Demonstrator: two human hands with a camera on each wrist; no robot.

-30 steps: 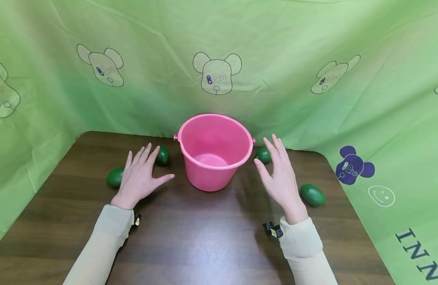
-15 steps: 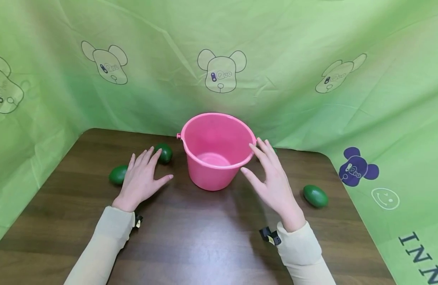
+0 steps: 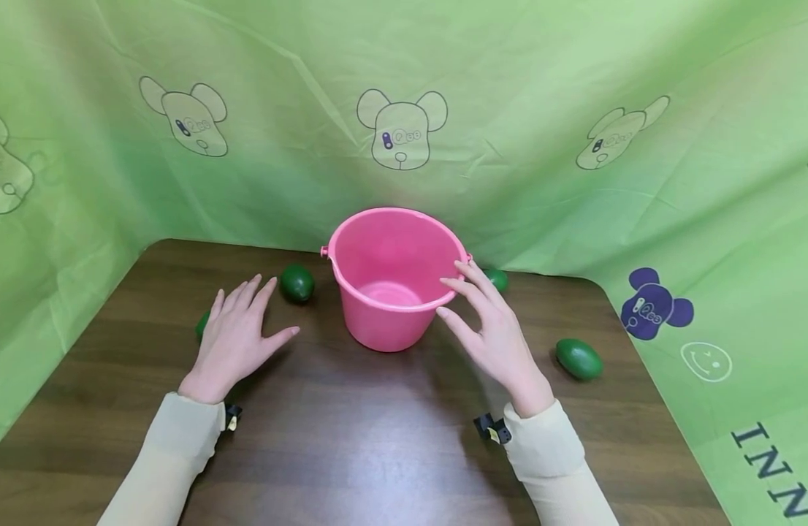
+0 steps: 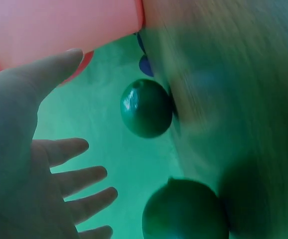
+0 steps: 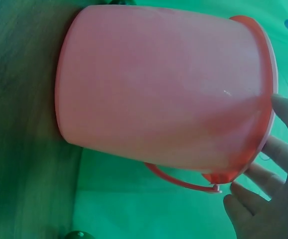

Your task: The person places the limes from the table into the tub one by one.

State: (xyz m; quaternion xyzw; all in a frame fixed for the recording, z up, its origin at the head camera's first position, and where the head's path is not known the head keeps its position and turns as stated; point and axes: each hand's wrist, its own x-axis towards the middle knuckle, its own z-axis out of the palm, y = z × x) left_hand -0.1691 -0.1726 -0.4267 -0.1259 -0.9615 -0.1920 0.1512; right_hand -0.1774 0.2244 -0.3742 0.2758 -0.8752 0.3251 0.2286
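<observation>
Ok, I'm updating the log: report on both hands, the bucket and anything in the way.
Left fingers spread, holding nothing. Pink bucket upright, right fingers loosely spread at its rim. Possible obstacle: green fruit just left of bucket.

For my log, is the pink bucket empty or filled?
Empty, as far as visible: the pink bucket shows only bare inner wall and bottom in the head view.

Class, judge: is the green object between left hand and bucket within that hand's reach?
Probably yes: the left hand is empty and nothing visible blocks its way to the green object.
</observation>
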